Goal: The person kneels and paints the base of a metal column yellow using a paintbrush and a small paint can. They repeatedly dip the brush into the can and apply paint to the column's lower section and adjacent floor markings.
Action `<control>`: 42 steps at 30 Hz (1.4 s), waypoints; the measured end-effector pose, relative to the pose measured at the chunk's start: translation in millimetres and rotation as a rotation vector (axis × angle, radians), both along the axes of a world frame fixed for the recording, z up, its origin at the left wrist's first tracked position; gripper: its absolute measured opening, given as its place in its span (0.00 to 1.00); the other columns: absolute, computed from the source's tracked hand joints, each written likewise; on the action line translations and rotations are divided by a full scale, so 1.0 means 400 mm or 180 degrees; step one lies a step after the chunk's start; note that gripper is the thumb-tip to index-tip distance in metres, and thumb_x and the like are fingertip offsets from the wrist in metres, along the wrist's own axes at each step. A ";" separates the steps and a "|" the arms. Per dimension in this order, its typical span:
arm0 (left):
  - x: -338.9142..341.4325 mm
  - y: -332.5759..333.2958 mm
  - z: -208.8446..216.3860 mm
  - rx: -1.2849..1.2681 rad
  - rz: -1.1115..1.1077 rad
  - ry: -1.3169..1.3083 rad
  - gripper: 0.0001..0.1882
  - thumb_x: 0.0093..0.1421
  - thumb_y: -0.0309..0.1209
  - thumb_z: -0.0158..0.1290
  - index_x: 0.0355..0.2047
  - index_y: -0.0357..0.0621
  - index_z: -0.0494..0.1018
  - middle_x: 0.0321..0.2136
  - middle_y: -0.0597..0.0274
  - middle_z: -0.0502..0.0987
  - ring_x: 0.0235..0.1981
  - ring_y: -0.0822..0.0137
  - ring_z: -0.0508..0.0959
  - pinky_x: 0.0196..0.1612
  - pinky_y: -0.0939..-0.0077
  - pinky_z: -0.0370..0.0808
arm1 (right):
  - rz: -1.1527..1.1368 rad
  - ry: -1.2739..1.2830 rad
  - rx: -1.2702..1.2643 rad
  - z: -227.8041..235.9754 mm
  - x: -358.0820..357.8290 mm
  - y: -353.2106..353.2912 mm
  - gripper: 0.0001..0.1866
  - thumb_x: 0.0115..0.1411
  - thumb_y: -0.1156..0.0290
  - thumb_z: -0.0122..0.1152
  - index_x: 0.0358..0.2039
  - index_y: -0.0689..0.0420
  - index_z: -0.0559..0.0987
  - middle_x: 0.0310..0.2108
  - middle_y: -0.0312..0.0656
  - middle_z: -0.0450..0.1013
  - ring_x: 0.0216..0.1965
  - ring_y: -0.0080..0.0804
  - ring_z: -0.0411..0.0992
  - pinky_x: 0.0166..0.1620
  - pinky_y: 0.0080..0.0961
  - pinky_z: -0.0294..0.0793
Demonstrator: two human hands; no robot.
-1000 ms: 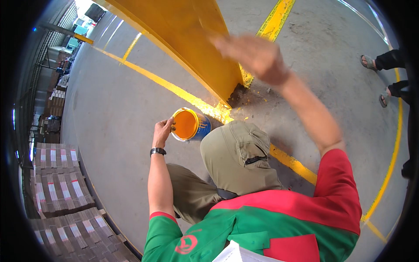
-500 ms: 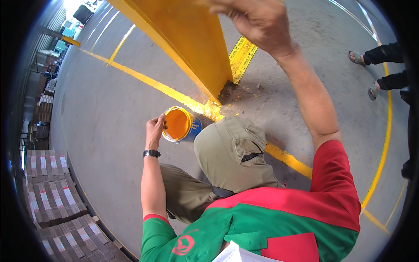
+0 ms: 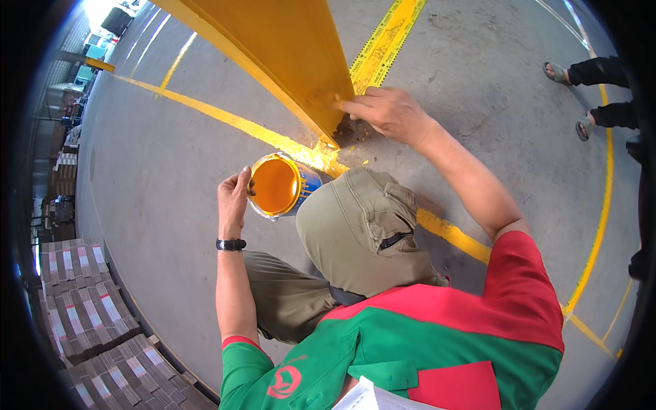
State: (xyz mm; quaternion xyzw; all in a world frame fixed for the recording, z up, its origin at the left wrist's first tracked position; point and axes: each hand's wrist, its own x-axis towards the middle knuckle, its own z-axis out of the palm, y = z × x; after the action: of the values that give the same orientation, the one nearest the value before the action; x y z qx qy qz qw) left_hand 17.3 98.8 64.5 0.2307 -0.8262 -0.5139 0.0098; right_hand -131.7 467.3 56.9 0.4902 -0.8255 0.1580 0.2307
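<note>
My left hand (image 3: 234, 198), with a black band on its wrist, is closed on the near left rim of a blue paint bucket (image 3: 309, 188). The bucket is tipped a little toward me, and orange-yellow paint (image 3: 275, 186) shows inside, with drips down its outer wall. My right hand (image 3: 394, 115) is closed low beside a yellow-painted steel column (image 3: 287, 55). Its fingertips are at the column's right face, near the base. A short yellowish end pokes out of them, too blurred to name.
Yellow floor lines (image 3: 225, 117) meet at the column's foot, with paint flakes and dirt around it. A hazard-edged yellow strip (image 3: 386, 44) runs away behind. Another person's sandalled feet (image 3: 557, 73) stand at the far right. Bundled flat cardboard stacks (image 3: 89, 301) sit at the left.
My right hand has come down from high on the column to near its base. My left hand stays on the bucket, whose mouth is turned slightly more toward me.
</note>
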 end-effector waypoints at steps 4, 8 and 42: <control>0.001 0.022 0.023 -0.0032 -0.0043 -0.0083 0.23 0.67 0.46 0.57 0.27 0.35 0.79 0.21 0.65 0.76 0.22 0.76 0.73 0.28 0.79 0.68 | 0.0155 -0.0461 0.0237 0.043 -0.069 -0.020 0.12 0.56 0.75 0.58 0.40 0.48 0.81 0.29 0.35 0.79 0.34 0.36 0.79 0.34 0.34 0.79; 0.001 0.025 0.033 -0.0037 -0.0034 -0.0053 0.24 0.66 0.46 0.57 0.27 0.34 0.79 0.21 0.66 0.76 0.22 0.76 0.72 0.27 0.80 0.67 | 0.0018 0.0549 -0.0937 0.229 -0.121 -0.021 0.12 0.58 0.76 0.59 0.41 0.48 0.82 0.35 0.33 0.82 0.32 0.34 0.79 0.33 0.31 0.79; 0.004 -0.011 0.100 -0.0228 0.0234 0.0770 0.24 0.65 0.44 0.57 0.27 0.29 0.78 0.21 0.63 0.75 0.24 0.73 0.73 0.29 0.76 0.68 | 0.0474 -0.0756 -0.2146 0.466 0.108 0.006 0.07 0.62 0.75 0.67 0.41 0.59 0.85 0.33 0.38 0.81 0.30 0.19 0.76 0.29 0.22 0.72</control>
State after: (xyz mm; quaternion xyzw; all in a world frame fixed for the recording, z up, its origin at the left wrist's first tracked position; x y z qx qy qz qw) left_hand 18.9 94.4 104.6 0.1966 -0.8278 -0.5074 0.1364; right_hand -88.6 469.9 243.4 0.4236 -0.7102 0.4934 0.2697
